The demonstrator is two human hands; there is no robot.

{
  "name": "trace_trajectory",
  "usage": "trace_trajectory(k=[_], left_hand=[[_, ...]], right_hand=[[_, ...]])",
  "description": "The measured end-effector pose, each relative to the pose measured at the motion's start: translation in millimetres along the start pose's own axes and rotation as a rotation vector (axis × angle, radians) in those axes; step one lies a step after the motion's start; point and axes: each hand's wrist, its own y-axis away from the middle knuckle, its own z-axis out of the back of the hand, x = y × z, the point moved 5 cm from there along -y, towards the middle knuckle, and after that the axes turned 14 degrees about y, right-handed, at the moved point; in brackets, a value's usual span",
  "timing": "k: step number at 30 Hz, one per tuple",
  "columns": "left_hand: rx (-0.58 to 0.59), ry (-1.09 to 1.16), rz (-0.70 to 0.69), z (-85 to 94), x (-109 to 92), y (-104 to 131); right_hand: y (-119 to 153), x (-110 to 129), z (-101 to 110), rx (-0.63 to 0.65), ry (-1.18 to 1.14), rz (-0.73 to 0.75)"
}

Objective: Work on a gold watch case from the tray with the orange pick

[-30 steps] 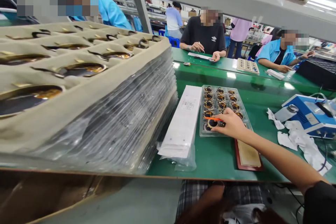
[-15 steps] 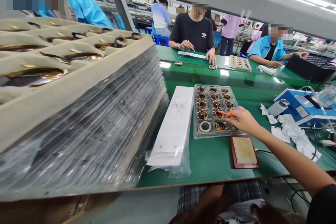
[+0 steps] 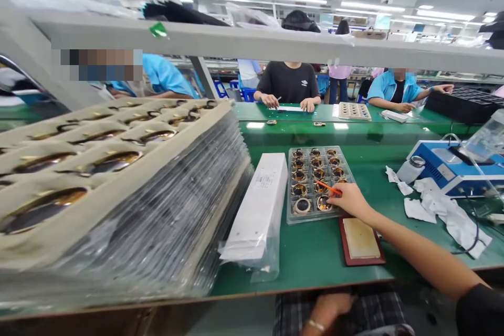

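Note:
My right hand point(image 3: 350, 201) reaches over the near right corner of a clear plastic tray point(image 3: 292, 216) and grips a thin orange tool point(image 3: 326, 187), whose tip points at the tray's round gold and black parts point(image 3: 302, 205). The tray lies on the green bench point(image 3: 315, 252). Just in front of it sits a red-framed pad point(image 3: 359, 239). My left hand point(image 3: 326, 312) rests below the bench edge in my lap; its fingers are not visible enough to judge.
A tall stack of trays point(image 3: 129, 205) wrapped in film fills the left. A white bagged packet point(image 3: 262, 205) lies beside the clear tray. A blue machine point(image 3: 452, 168) and crumpled white wipes point(image 3: 444, 212) are at right. Other people sit across the bench.
The view has tilted up and back. My right hand moved from the tray's front left pocket, where it set down a round part, toward the tray's near right corner with the orange tool.

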Motion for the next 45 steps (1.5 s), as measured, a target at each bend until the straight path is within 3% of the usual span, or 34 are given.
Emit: trace_trajectory(k=[3,5,6,7,10,11,12,13,16,20,26,32,37,42,45], left_hand=[[0.182,0.009,-0.077,14.1,-36.0,32.8],[0.376,0.139,-0.274,24.9,-75.2,58.3],[0.317,0.212,-0.357,36.6,-92.6,65.1],[0.120,0.276,-0.423,52.7,-105.7,67.2],[-0.724,0.482,-0.538,94.8,-114.1,69.9],[-0.915,0.544,-0.543,97.9,-110.7,68.5],[-1.010,0.606,-0.542,96.1,-108.0,63.8],[-1.025,0.670,-0.541,91.6,-107.1,56.6],[-0.890,0.818,-0.543,74.0,-115.4,36.4],[-0.942,0.738,-0.442,64.9,-128.0,34.4],[-0.931,0.466,-0.461,59.5,-141.4,41.5],[-0.856,0.417,-0.480,50.2,-148.2,43.1],[-0.844,0.449,-0.476,45.9,-149.1,43.1],[-0.748,0.586,-0.470,37.9,-154.7,40.6],[-0.809,0.572,-0.472,36.8,-156.6,40.4]], right_hand=[[0.6,-0.8,3.3,-0.063,-0.069,-0.021],[2.7,1.9,10.6,-0.121,-0.107,-0.012],[5.0,3.6,16.6,-0.158,-0.122,-0.003],[8.8,5.3,24.2,-0.199,-0.136,0.006],[31.5,9.3,51.9,-0.326,-0.169,0.019],[43.2,10.1,61.5,-0.379,-0.211,0.014],[56.5,10.3,70.2,-0.435,-0.283,0.001],[70.5,10.1,77.0,-0.487,-0.383,-0.020],[109.5,7.0,82.2,-0.575,-0.729,-0.130],[134.9,0.6,67.6,-0.469,-0.969,-0.261],[131.4,-9.2,69.4,-0.286,-1.078,-0.162],[134.9,-8.4,75.8,-0.280,-0.970,-0.047],[141.1,-7.7,68.5,-0.181,-1.054,-0.123],[141.9,-8.9,61.3,-0.158,-1.173,-0.236],[141.8,-7.9,56.2,-0.132,-1.230,-0.305]])
